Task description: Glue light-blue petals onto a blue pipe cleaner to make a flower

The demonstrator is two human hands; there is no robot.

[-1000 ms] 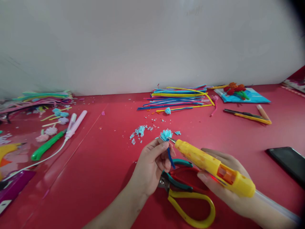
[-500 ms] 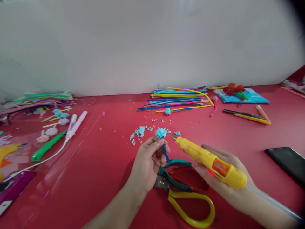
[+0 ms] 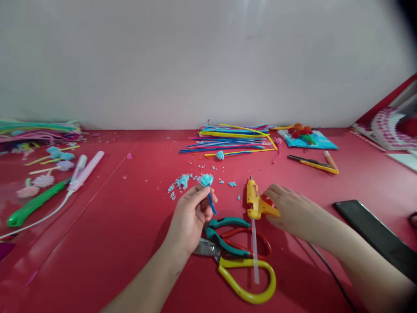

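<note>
Between the thumb and fingers of my left hand [image 3: 190, 213] is the blue stem of a light blue pipe-cleaner flower [image 3: 206, 180], its fluffy head pointing up. My right hand [image 3: 288, 211] has its fingers around the handle of a yellow hot glue gun [image 3: 252, 198], which lies on its side on the red table with the nozzle pointing away. A clear glue stick [image 3: 255, 252] sticks out of its back, over the scissors. Teal-handled pliers [image 3: 228, 250] and yellow-handled scissors [image 3: 247, 293] lie just below my hands.
Light blue fuzz clippings [image 3: 180, 181] lie beyond my left hand. Pipe cleaners [image 3: 234, 137] are piled by the wall. At left are a green-handled tool [image 3: 37, 203] and a pink heating tool [image 3: 87, 170]. A utility knife [image 3: 314, 164] and a black phone [image 3: 371, 234] are at right.
My right hand has lowered the glue gun from beside the flower down onto the table and turned its nozzle away. My left hand keeps hold of the flower. The view has shifted right.
</note>
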